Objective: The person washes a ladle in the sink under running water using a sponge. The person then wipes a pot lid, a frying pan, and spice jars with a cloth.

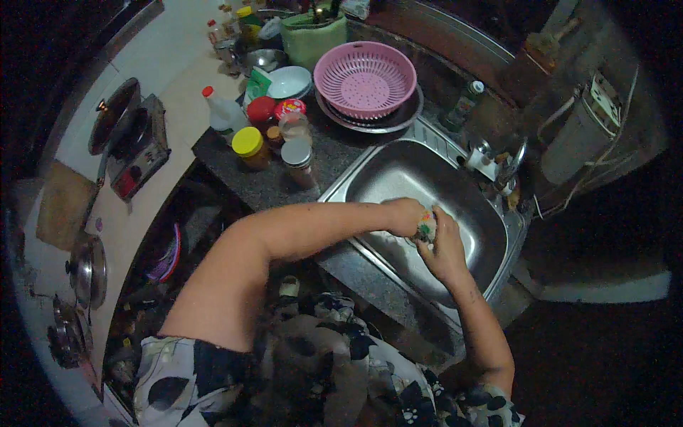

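Over the steel sink basin (389, 165) both hands meet at a small whitish item (426, 227) with green and orange print, possibly a cup. My left hand (405, 216) is curled against its left end, with the fingertips hidden. From the right side, the thumb and fingers of my right hand (445, 245) wrap around it. Part of the item is covered by the hands, so its full shape cannot be made out. Something pale and blurred shows just below it.
A pink plastic colander (365, 80) rests on metal bowls left of the faucet (517, 160). Jars, including a yellow-lidded one (248, 143), and a white bottle (221, 113) crowd the dark counter. A stove (140, 144) and a lidded pot (88, 269) stand further left.
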A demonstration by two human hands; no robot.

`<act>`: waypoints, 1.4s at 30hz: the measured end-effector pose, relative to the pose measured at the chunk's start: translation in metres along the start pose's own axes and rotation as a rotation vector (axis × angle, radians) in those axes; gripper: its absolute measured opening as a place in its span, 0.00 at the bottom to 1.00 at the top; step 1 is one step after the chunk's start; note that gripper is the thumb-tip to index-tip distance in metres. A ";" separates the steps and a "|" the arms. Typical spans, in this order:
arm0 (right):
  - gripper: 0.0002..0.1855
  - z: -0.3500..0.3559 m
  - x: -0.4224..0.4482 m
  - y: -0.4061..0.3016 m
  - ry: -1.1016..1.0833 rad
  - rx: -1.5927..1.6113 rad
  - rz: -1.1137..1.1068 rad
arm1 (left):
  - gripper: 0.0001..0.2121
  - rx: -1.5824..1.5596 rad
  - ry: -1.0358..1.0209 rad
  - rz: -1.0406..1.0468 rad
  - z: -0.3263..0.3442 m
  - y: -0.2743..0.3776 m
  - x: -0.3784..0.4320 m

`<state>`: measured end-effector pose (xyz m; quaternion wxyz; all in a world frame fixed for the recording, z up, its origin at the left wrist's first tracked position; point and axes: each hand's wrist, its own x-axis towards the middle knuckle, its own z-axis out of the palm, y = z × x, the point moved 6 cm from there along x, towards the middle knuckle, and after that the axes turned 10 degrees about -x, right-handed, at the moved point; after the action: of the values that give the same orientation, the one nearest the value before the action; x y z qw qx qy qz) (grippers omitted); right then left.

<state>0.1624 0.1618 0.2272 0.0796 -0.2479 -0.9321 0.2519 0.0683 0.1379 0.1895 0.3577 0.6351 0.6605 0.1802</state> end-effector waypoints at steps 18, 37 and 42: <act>0.09 0.070 0.027 0.039 -0.143 0.271 -0.086 | 0.10 0.298 0.071 -0.162 0.018 0.002 0.004; 0.08 0.086 -0.013 0.043 -0.430 1.219 0.717 | 0.08 0.520 -0.014 0.228 0.016 0.030 0.015; 0.10 0.075 -0.010 0.041 -0.372 1.107 0.618 | 0.06 0.550 0.100 0.224 0.013 0.032 0.011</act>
<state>0.1680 0.1549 0.1419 -0.0428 -0.3788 -0.5493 0.7436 0.1012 0.1495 0.2003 0.1170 0.7674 0.6272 0.0638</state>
